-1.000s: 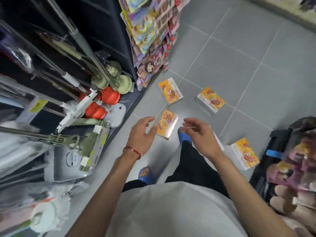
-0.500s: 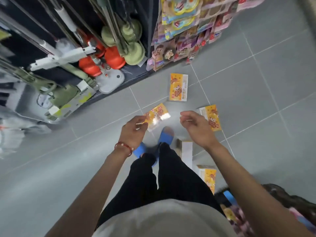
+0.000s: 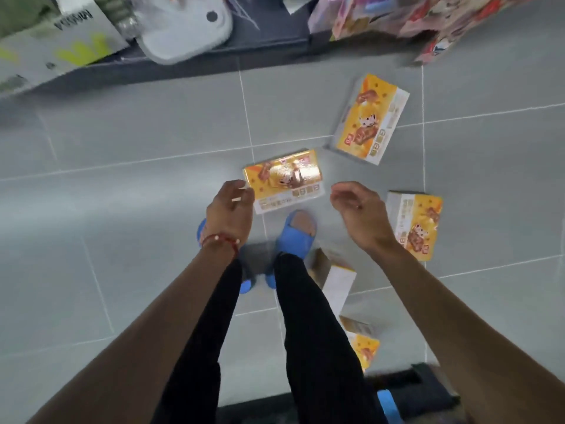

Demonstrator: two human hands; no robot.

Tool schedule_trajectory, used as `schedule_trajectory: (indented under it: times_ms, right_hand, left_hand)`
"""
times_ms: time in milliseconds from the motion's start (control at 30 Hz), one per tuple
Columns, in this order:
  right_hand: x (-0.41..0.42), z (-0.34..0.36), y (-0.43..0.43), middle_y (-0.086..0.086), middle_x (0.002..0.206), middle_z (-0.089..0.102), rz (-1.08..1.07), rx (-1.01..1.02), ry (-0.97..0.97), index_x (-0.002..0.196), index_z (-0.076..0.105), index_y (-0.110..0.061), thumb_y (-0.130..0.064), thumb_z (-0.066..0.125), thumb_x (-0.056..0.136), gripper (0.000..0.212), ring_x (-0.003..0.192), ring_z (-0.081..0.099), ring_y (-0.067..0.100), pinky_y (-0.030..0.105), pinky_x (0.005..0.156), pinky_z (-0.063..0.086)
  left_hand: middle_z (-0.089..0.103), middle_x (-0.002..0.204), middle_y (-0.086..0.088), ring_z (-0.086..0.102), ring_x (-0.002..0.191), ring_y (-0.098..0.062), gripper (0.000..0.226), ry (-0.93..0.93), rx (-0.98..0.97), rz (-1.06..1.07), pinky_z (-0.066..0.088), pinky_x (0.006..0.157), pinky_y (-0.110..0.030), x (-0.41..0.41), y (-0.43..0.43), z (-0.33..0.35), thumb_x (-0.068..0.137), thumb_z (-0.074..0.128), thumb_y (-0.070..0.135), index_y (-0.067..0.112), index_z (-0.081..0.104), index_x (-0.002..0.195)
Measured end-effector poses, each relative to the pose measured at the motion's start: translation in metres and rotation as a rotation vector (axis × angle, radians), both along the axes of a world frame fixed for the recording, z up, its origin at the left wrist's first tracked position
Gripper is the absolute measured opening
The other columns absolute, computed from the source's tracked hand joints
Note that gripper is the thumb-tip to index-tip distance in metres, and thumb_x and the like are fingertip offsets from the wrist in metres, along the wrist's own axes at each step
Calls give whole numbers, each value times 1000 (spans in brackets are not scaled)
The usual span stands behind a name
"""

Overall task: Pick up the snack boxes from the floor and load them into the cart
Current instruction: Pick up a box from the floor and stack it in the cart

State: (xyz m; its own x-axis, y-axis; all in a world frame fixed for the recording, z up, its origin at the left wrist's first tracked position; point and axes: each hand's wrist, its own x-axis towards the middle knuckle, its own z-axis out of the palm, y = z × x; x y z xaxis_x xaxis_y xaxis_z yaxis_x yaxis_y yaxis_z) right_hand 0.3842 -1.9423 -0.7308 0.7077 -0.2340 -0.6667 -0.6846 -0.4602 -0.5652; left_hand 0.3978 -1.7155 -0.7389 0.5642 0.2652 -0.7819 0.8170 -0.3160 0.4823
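Several yellow-and-white snack boxes lie on the grey tiled floor. The nearest box (image 3: 284, 180) lies flat just beyond my toes. My left hand (image 3: 230, 209) hovers at its left end, fingers loosely curled, holding nothing. My right hand (image 3: 360, 212) hangs to the right of that box, also loosely curled and empty. A second box (image 3: 371, 117) lies further off to the right, a third box (image 3: 419, 224) is partly behind my right wrist, and two more boxes (image 3: 334, 278) (image 3: 362, 341) sit by my right leg. The black cart's edge (image 3: 428, 390) shows at the bottom.
A dark shelf base (image 3: 183, 65) runs along the top, carrying a grey mop head (image 3: 186, 29) and a boxed item (image 3: 58, 44). Hanging toy packets (image 3: 412, 16) are at top right. My feet in blue sandals (image 3: 295, 237) stand between the boxes.
The view has tilted down and closer to the floor. Both hands have dropped towards the nearest box, the left now at its left end. No box has been lifted.
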Motion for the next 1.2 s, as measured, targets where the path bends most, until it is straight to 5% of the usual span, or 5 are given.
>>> schedule_trajectory:
  times_ms: [367, 533, 600, 967, 1200]
  right_hand:
    - [27, -274, -17, 0, 130, 66, 5, -151, -70, 129, 66, -15, -36, 66, 98, 38, 121, 56, 12, 32, 108, 44]
    - [35, -331, -21, -6, 119, 69, -97, -39, 60, 140, 55, -21, -52, 50, 105, 47, 101, 68, 2, 17, 85, 54]
    - [36, -338, -18, -11, 109, 71, -70, -24, 79, 135, 59, -23, -55, 45, 106, 45, 91, 68, -4, 11, 73, 51]
    - [30, -229, 12, -17, 107, 65, -116, -2, 49, 134, 55, -20, -61, 50, 100, 54, 88, 59, -11, 4, 63, 43]
    - [29, -94, 61, -5, 111, 74, -147, 30, -38, 122, 50, -25, -70, 62, 90, 56, 95, 74, 7, 27, 84, 58]
  left_hand:
    - [47, 149, -1, 47, 133, -24, 53, -40, 84, 155, 37, 113, -42, -1, -8, -273, 98, 52, 43, 23, 45, 146]
    - [61, 127, -1, 61, 112, -23, 40, 19, -70, 375, 47, 69, -26, 4, -30, -322, 92, 51, 53, 29, 54, 125]
    - [64, 123, -2, 64, 108, -25, 56, 8, -103, 460, 53, 74, -32, 5, -34, -327, 79, 50, 62, 31, 56, 125]
    - [72, 111, 1, 66, 106, -25, 69, 14, -191, 533, 50, 100, -52, -5, -21, -237, 69, 54, 70, 36, 55, 129]
    - [70, 114, 4, 67, 106, -19, 64, -56, -133, 608, 51, 100, -48, -6, 25, -100, 74, 63, 63, 36, 51, 130]
